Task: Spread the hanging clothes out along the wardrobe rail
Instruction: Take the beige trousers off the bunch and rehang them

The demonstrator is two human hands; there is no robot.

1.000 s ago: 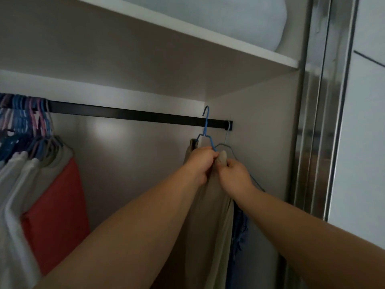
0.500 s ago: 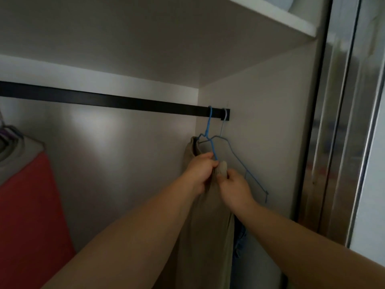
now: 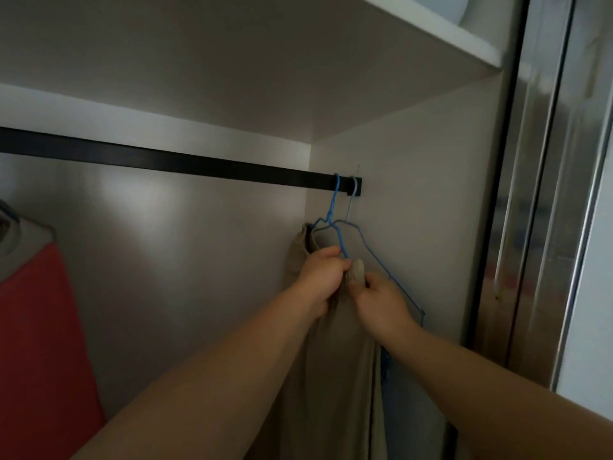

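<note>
A black wardrobe rail (image 3: 166,161) runs from the left to the right side wall. At its right end a blue wire hanger (image 3: 333,207) is hooked over the rail, carrying a beige garment (image 3: 335,366). A grey wire hanger (image 3: 351,207) hangs just behind it, with blue cloth (image 3: 398,419) below. My left hand (image 3: 323,277) grips the beige garment's top and the blue hanger's wire. My right hand (image 3: 378,300) pinches the same beige cloth just to the right.
A red garment (image 3: 43,343) and a pale one (image 3: 30,244) hang at the far left edge. Between them and the beige garment the rail is bare. A white shelf (image 3: 431,31) lies overhead. A metal sliding-door frame (image 3: 544,194) stands at the right.
The blue hanger's hook, above the rail a second ago, now sits over it at the right end. The view has swung right, so the crowded hangers at the left are out of sight.
</note>
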